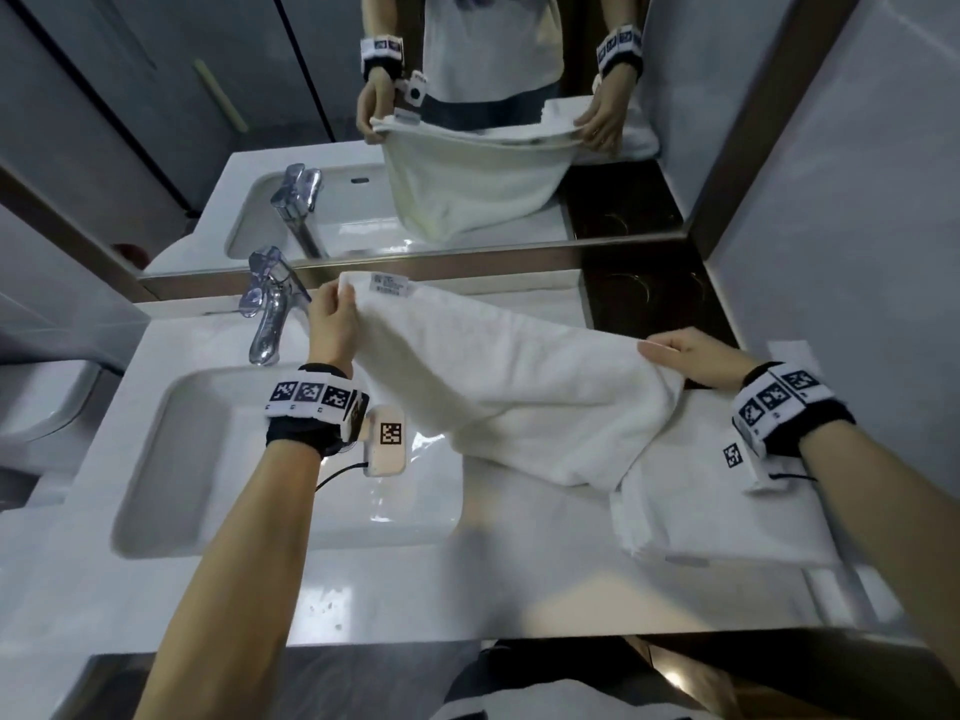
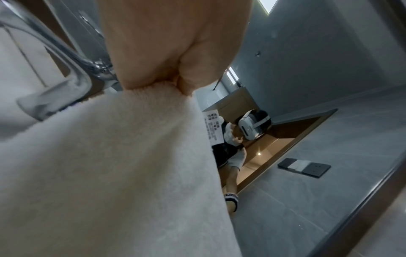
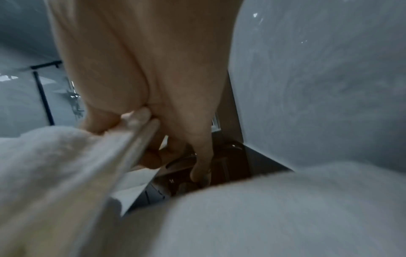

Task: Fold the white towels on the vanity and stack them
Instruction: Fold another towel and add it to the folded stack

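I see the soft white terry towel [image 1: 498,387] stretched in the air between my two hands, above the right part of the glossy white vanity desk [image 1: 395,589]. Its far-left corner, near the small printed label [image 1: 390,284], is in my left hand [image 1: 332,324]; its right end is in my right hand [image 1: 691,356]. The middle hangs down and its lowest fold touches the folded white towel [image 1: 727,517] that lies flat on the desk under my right wrist.

The left grip is pinching the towel edge between thumb and curled fingers [image 2: 186,76]. The right grip is also pinching: the thumb [image 3: 98,121] presses the doubled hem against the fingers, and the other fingers curl below it.

The left hand is just beside the chrome tap [image 1: 270,314], at the back of the rectangular white basin [image 1: 156,459]. Behind the towel is the wall mirror [image 1: 467,148], with its metal ledge close to the far edge. On the right, a dark brown recess [image 1: 649,304] and the grey wall [image 1: 841,252] stand near my right hand. The front of the desk is free surface.
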Demonstrator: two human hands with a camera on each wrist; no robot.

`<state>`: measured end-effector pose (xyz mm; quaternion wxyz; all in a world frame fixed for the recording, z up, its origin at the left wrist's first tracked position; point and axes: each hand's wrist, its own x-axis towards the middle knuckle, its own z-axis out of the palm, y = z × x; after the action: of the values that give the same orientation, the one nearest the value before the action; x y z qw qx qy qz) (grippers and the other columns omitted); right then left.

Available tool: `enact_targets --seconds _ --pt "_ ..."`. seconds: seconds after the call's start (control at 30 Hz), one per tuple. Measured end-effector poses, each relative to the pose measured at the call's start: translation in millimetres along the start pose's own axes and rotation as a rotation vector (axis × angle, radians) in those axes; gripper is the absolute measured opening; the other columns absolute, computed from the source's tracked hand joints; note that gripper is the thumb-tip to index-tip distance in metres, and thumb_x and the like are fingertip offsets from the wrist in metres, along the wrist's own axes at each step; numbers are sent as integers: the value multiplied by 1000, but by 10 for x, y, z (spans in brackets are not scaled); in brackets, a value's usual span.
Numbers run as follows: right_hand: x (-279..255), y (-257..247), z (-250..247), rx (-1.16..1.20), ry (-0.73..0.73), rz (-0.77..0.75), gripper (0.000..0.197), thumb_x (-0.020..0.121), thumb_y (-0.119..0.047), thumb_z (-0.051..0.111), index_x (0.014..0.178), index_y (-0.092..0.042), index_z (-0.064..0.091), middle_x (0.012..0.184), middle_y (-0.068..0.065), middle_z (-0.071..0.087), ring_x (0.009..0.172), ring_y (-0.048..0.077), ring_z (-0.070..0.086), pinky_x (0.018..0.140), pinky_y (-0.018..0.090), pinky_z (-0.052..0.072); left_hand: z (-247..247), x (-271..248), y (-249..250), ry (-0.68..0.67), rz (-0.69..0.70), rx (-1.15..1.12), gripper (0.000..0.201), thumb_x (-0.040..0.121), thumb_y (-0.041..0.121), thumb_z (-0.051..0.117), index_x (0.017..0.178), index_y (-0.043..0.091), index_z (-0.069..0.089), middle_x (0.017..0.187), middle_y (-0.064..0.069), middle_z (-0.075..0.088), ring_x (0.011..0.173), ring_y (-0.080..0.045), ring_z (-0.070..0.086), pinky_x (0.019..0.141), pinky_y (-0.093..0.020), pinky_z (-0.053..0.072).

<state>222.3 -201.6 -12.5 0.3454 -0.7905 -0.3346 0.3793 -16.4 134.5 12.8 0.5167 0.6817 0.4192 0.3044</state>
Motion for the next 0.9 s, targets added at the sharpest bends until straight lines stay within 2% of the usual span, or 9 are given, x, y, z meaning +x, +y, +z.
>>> enact_targets --seconds 0.13,0.27,0.33,0.47,0.57,0.67,0.73,0.8,0.9 --pt "-22 147 107 145 27 124 46 99 -37 38 109 -2 65 106 5 66 98 13 59 89 25 45 -38 16 -136 5 -12 69 19 100 16 36 90 6 48 71 2 33 72 -12 37 74 -27 31" --pt "-6 199 169 145 49 118 41 96 -34 48 100 1 69 100 9 68 87 14 63 77 21 46 27 -31 -236 5 -22 83 15 100 15 36 90 8 44 67 4 33 61 -6 33 58 -18 29" --pt "11 198 196 163 123 91 43 93 -33 55 93 8 67 91 13 67 84 18 61 77 25 45 36 -49 -275 2 -35 76 11 100 14 36 95 9 44 69 5 36 63 -5 34 59 -18 30" --pt "26 180 279 136 162 31 17 85 -27 67 83 -10 67 85 6 67 79 14 60 75 27 46 2 -81 -329 7 -53 45 19 100 17 35 84 12 44 70 5 35 66 -4 34 67 -22 31" --pt "23 187 267 186 276 16 12 83 -29 70 80 -17 67 80 -4 68 74 9 62 68 20 48 -69 -118 -348 43 -110 14 21 100 27 35 91 11 45 77 4 40 76 -9 39 76 -27 32" --pt "-3 102 136 261 419 -56 6 81 -27 71 78 -23 68 79 -13 69 68 -4 64 60 7 47 -156 -154 -370 91 -132 -17 23 101 32 34 92 12 43 76 5 38 86 -15 36 71 -25 32" --pt "-4 -25 14 286 521 -103 9 83 -25 70 75 -23 66 75 -14 68 62 -9 62 57 5 45 -163 -193 -328 87 -101 -67 20 101 30 33 93 13 42 84 2 42 90 -15 37 77 -27 34" --pt "-2 -201 -113 264 642 -149 15 88 -28 64 76 -20 62 73 -9 63 58 -8 56 59 7 42 -118 -229 -233 72 -58 -135 16 102 27 32 98 15 42 99 -3 44 97 -15 40 89 -30 34" --pt "-30 -516 -284 225 807 -241 18 95 -32 50 86 -17 55 76 5 51 58 -1 44 56 11 36 -18 -224 4 80 -1 -202 19 102 26 32 88 18 40 89 2 40 92 -14 37 87 -29 32"
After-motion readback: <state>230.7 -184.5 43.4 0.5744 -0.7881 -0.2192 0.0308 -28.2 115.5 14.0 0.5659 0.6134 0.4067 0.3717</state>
